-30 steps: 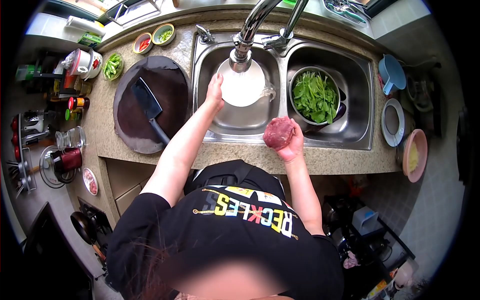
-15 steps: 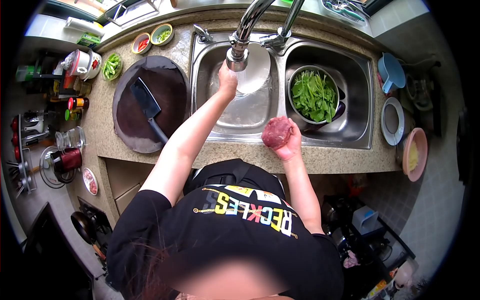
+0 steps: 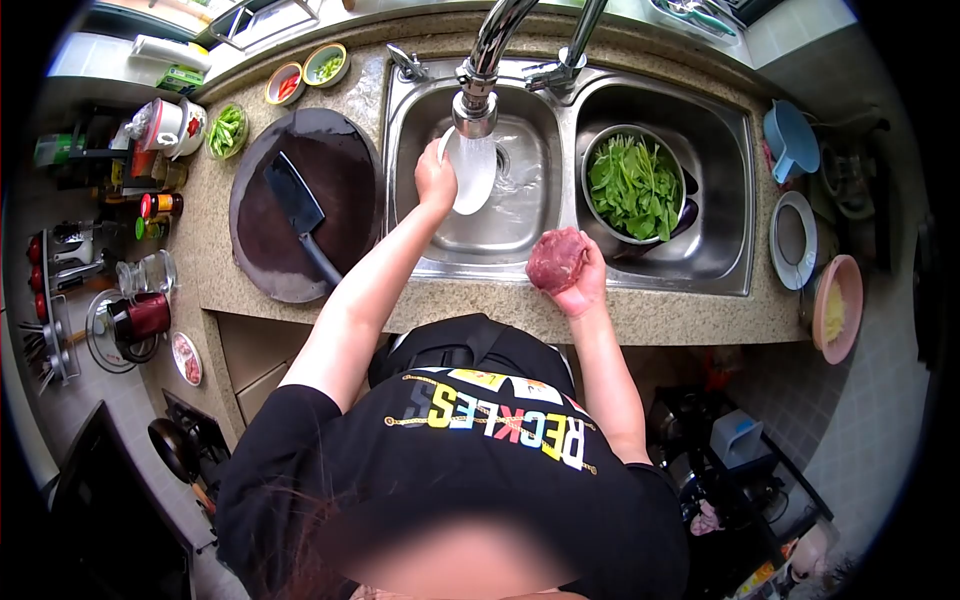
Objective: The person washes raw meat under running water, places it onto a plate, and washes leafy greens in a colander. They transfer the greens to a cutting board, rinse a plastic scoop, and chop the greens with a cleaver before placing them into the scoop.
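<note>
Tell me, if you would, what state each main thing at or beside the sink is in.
Faucet: running
White dish: tilted steeply beneath the faucet
Left hand: gripping the dish's edge
Meat: raw, held up near the sink's front rim
Right hand: cupped around the meat
Pot: uncovered, in the right basin
Leafy greens: heaped in the pot
Chopping board: lying flat
Cleaver: lying on the board, unheld

White dish [image 3: 478,178]: plain and smooth, gripped at its left edge by the left hand [image 3: 435,180], tips steeply on its side over the left basin [image 3: 530,215], directly below the tap [image 3: 476,110].
Raw meat [image 3: 557,262]: a rounded, dark-red chunk with pale flecks, sits cradled in the right hand [image 3: 588,285] at the sink's near edge, right of the dish.
</note>
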The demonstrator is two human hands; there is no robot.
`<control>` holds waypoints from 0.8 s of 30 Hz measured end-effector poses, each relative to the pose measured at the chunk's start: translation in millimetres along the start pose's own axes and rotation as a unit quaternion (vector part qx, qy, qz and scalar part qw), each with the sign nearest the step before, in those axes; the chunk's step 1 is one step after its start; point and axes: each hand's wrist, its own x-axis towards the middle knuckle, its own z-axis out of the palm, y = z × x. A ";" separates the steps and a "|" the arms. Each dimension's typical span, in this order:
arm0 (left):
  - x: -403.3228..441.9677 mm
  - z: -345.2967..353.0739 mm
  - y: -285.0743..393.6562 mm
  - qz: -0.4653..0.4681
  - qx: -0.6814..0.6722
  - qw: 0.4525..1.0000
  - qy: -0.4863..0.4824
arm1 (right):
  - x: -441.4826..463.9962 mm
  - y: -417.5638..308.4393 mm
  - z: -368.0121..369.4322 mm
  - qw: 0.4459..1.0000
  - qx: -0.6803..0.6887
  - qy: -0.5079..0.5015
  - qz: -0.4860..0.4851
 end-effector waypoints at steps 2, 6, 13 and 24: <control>-3.2 -4.4 -9.4 0.011 0.061 0.998 -0.013 | 1.7 -1.1 -0.5 1.000 -0.001 0.001 0.001; -0.9 -10.9 -21.9 0.027 0.123 0.990 -0.061 | 2.4 -1.1 -2.6 1.000 0.002 -0.001 0.007; 0.0 -1.9 -61.0 -0.265 0.063 0.950 -0.152 | 4.1 -1.6 -4.5 1.000 -0.002 -0.004 0.013; -26.5 27.6 -109.0 -0.464 -0.300 0.829 -0.081 | 2.5 -5.1 -3.5 1.000 0.004 0.030 0.002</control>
